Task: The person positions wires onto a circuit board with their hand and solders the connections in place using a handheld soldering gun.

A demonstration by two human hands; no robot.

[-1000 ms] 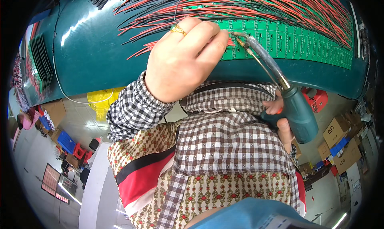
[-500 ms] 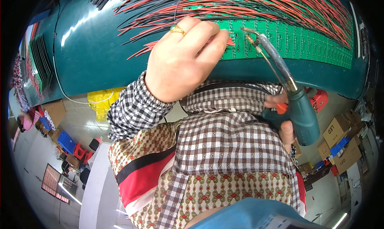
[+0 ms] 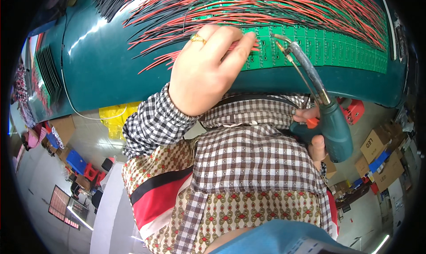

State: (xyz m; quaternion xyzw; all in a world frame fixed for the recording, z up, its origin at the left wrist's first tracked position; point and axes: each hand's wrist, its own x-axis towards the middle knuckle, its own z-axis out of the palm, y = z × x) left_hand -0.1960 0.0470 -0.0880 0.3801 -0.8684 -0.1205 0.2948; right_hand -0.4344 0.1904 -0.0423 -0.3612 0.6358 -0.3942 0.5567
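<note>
My left hand (image 3: 199, 74), wearing a gold ring, is closed with its fingertips together over the near edge of a row of green circuit boards (image 3: 328, 52). Red wires (image 3: 157, 62) run beneath it; their left ends stick out past the palm, and a few red tips show beyond the fingers. What exactly the fingertips pinch is partly hidden. My right hand (image 3: 317, 147) grips a soldering gun (image 3: 336, 130) with a dark green body and an orange trigger. Its bent metal tip and thin feed tube point at the boards, just right of my left fingertips.
Many red and black wires (image 3: 266, 17) lie across the boards on the green table (image 3: 102, 72). Black wires (image 3: 108, 3) are bunched at the far left. A stack of boards (image 3: 49, 72) stands at the left edge. A white cable (image 3: 66, 90) hangs over the near edge.
The view has shifted slightly. My left hand stays closed over the red wires, and the soldering gun keeps nearly the same place beside it.
</note>
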